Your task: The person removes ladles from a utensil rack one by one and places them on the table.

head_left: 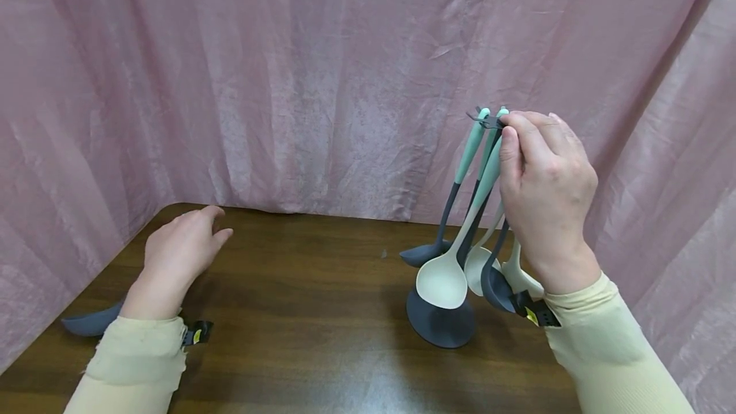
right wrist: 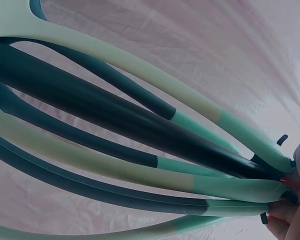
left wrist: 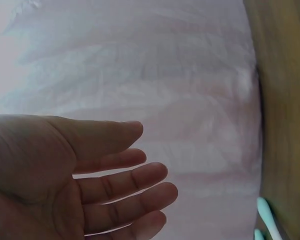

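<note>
My right hand (head_left: pixel 549 177) pinches the top of a dark utensil stand (head_left: pixel 441 319) with thumb and fingers, beside its small hooks. Cooking utensils with mint-green handle ends hang around the post: a cream ladle (head_left: pixel 443 281) in front, a dark ladle (head_left: pixel 422 254) at the left, and several more behind. The right wrist view shows their handles (right wrist: pixel 235 187) gathered at the hooks, close to my fingertips. Over the table's left side my left hand (head_left: pixel 183 241) is held up, fingers extended and holding nothing. Below its wrist lies a dark blue-grey utensil head (head_left: pixel 92 323), partly hidden by the arm.
A brown wooden table (head_left: pixel 305 312) spreads beneath both hands. Pink curtains (head_left: pixel 322 82) hang behind it and along the sides. In the left wrist view, mint-green handle ends (left wrist: pixel 264 207) show on the table near the lower right corner.
</note>
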